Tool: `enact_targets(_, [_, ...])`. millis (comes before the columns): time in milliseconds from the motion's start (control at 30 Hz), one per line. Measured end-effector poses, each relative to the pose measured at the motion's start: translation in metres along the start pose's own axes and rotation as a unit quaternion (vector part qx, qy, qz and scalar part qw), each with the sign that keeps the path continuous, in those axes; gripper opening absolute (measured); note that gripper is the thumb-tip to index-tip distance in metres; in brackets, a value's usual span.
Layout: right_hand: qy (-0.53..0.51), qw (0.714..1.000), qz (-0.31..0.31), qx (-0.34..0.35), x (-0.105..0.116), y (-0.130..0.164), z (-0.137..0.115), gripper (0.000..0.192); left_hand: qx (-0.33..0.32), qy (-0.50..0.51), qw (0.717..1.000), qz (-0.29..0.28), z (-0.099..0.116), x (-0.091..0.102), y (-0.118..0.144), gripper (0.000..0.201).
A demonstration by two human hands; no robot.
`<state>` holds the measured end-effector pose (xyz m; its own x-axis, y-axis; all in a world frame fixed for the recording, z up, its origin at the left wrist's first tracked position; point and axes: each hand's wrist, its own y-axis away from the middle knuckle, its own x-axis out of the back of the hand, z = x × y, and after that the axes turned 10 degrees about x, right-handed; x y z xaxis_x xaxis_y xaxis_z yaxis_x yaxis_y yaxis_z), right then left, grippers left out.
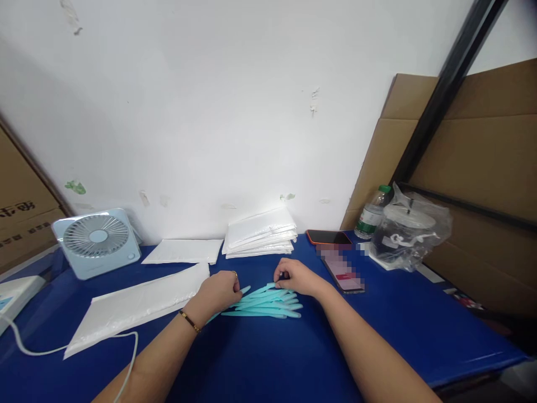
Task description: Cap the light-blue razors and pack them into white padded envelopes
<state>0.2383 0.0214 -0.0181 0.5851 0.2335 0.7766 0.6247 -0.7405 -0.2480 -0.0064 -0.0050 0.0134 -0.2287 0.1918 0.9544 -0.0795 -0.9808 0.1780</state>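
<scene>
A fanned pile of slim turquoise sticks [264, 305] with paler tips lies on the blue table in front of me; their exact kind is too small to make out. My left hand [218, 291] is closed at the pile's left end, with one stick poking out past its fingertips. At the upper right of the pile, my right hand [293, 276] pinches the end of a turquoise stick [271, 286] between thumb and finger. Left of the sticks, a long white padded mailer [138, 305] reaches to behind my left hand.
Along the wall are a light-blue fan [98, 240], a single white mailer [182, 251] and a stack of white mailers [260, 232]. To the right lie two phones [329, 238], a bottle [371, 215] and a bagged container [405, 235]. A white cable [136, 341] crosses my left forearm.
</scene>
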Motion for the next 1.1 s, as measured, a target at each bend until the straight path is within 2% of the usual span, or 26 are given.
enact_targets(100, [-0.013, 1.0, -0.008, 0.001, 0.003, 0.004, -0.002, 0.007, -0.011, 0.016, 1.0, -0.009, -0.001, 0.003, -0.003, 0.013])
enact_targets(233, [-0.009, 1.0, 0.01, 0.011, 0.0, 0.002, -0.01, 0.005, -0.039, 0.069, 0.997, 0.014, 0.001, 0.004, -0.015, 0.019])
enact_targets(433, [-0.07, 0.995, 0.06, -0.035, -0.01, -0.003, -0.01, 0.009, -0.126, 0.154, 0.98, 0.002, 0.018, -0.009, -0.038, 0.025])
enact_targets(567, [-0.151, 0.983, 0.085, -0.066, -0.015, -0.005, 0.001, 0.028, -0.171, 0.203, 0.964, -0.006, 0.024, -0.018, -0.043, 0.023])
enact_targets(633, [-0.158, 0.98, 0.097, -0.073, -0.016, -0.006, 0.003, 0.033, -0.184, 0.228, 0.956, -0.014, 0.026, -0.021, -0.044, 0.021])
enact_targets(800, [-0.144, 0.983, 0.084, -0.073, -0.011, -0.007, 0.003, 0.018, -0.174, 0.271, 0.946, -0.02, 0.024, -0.027, -0.048, 0.024])
enact_targets(1000, [-0.061, 0.983, 0.124, -0.123, 0.005, 0.003, 0.024, 0.019, -0.15, 0.221, 0.963, 0.044, 0.013, -0.028, -0.057, 0.024])
enact_targets(1100, [-0.012, 0.985, 0.143, -0.098, 0.007, 0.005, 0.022, 0.016, -0.173, 0.174, 0.965, 0.089, 0.01, -0.023, -0.053, 0.028])
